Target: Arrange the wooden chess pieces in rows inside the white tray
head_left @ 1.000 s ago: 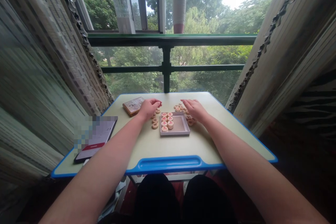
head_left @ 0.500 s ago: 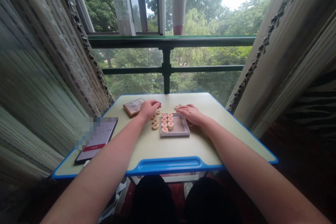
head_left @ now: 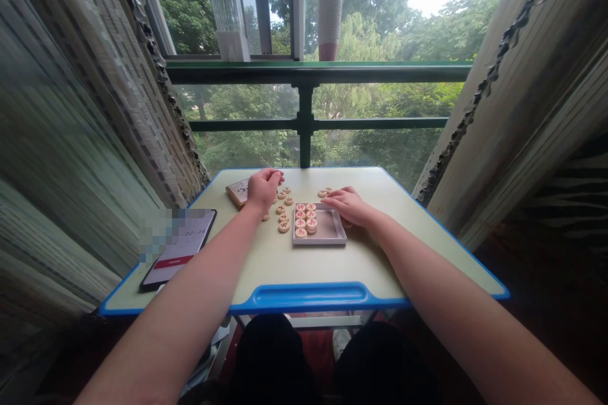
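My left hand is closed in a pinch above the table's far part. What its fingertips hold, if anything, is too small to make out. Below and to its right lie several loose Chinese chess pieces, round and wooden with dark characters. In the middle stands a shallow white box, its left half filled with pieces marked in red. My right hand rests at the box's far right corner, fingers stretched out over the rim. Just beyond its fingertips lie a few more chess pieces.
A patterned box lid lies behind my left wrist, partly hidden. On the table's left side is a phone with a lit screen. The pale table has a blue edge; a green railing and curtains stand beyond it.
My left hand has lifted away toward the window, uncovering more loose pieces beneath. My right hand stays at the box. The whole view has shifted slightly.
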Demonstrator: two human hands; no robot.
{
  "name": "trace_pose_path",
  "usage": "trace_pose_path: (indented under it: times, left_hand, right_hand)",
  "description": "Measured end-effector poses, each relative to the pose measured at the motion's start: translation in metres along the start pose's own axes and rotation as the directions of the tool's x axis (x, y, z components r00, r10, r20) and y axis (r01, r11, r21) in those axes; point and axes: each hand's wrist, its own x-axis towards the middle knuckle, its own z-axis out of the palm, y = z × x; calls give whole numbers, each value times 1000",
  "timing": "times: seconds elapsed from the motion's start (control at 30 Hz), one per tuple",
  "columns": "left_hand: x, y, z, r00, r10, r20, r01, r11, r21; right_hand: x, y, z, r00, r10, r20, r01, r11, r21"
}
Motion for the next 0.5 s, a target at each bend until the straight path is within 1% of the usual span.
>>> trace_pose_path:
  times: [0.07, 0.1, 0.2, 0.4, 0.5]
  left_hand:
    - [3, 0, -3, 997, 5, -72, -4, 1000, 10]
    - [4, 0, -4, 996, 5, -85, -3, 1000, 19]
    - [4, -4, -4, 998, -2, -56, 3, 999, 33]
    - [2, -10, -1, 1000, 3, -13, -2, 997, 78]
    - [1, -9, -1, 1000, 6, 8, -7, 996, 91]
  right_hand:
    - [-1, 0, 0, 1000, -8, -12, 8, 1000, 6]
    - [-1, -1, 0, 1000, -13, -15, 13, 1000, 8]
    - [-1, -1, 1, 1000, -17, -15, 17, 1000, 14]
    - [0, 0, 1, 998, 56, -22, -54, 997, 57]
    - [1, 0, 2, 999, 24, -34, -22, 998, 65]
